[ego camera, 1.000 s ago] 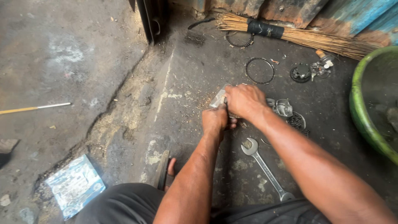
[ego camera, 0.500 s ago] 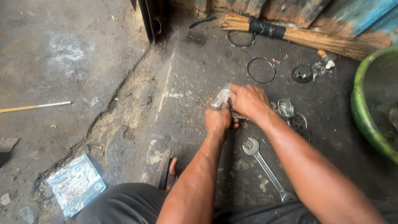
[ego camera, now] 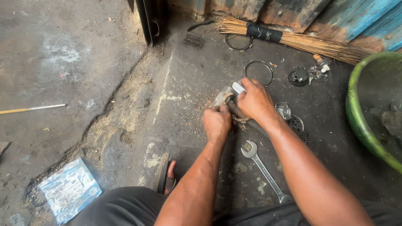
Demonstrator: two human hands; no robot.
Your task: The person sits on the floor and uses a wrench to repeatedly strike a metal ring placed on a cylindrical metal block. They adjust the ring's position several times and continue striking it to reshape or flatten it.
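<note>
While the left hand stays clenched on the metal part low on the oily floor, right hand closed over its top, best brace firmly; spanner lies near.

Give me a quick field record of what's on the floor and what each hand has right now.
left hand: gripping a metal part from below
right hand: clasped over the same part
spanner: flat on the concrete floor, near the arms
wire ring: beyond the hands
broom: along the far wall
green basin: right edge
blue packet: lower left
</note>
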